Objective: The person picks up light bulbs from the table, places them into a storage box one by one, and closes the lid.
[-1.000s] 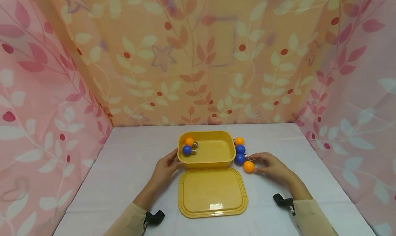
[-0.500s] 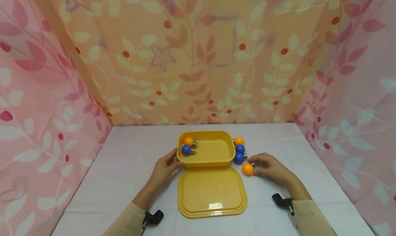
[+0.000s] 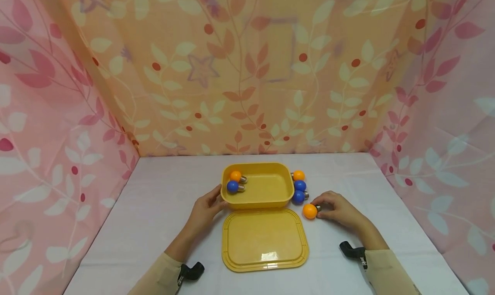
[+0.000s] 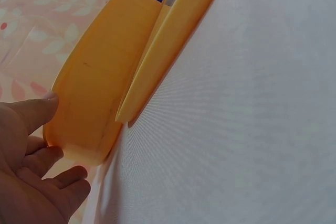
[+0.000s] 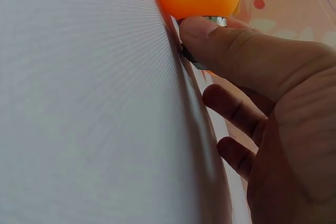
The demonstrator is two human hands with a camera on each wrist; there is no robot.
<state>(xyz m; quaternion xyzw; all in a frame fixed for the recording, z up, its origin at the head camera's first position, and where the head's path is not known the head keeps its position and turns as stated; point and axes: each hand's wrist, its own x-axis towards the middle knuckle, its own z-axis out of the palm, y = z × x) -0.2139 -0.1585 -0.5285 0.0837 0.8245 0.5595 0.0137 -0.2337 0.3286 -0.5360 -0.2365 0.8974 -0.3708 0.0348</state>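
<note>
My right hand (image 3: pixel 340 209) pinches an orange light bulb (image 3: pixel 310 211) by its metal screw base between thumb and finger. In the right wrist view the thumb (image 5: pixel 226 43) lies over the base and the round orange end points away. My left hand (image 3: pixel 206 209) touches the left end of a yellow plastic container (image 3: pixel 257 206), thumb and fingertips against its wall with the fingers loosely extended. Inside the container's left side lie an orange bulb (image 3: pixel 235 176) and a blue bulb (image 3: pixel 233 186), bases to the right.
Along the container's right side lie another orange bulb (image 3: pixel 299 176) and two blue bulbs (image 3: pixel 300 185). The flat yellow lid (image 3: pixel 264 239) lies directly in front of the container. Patterned cloth walls (image 3: pixel 247 114) bound the white table (image 3: pixel 166 179) at the back and sides.
My right hand has drawn the orange bulb slightly toward me, apart from the blue bulbs, and its grip has settled on the base. The left hand keeps its place at the container.
</note>
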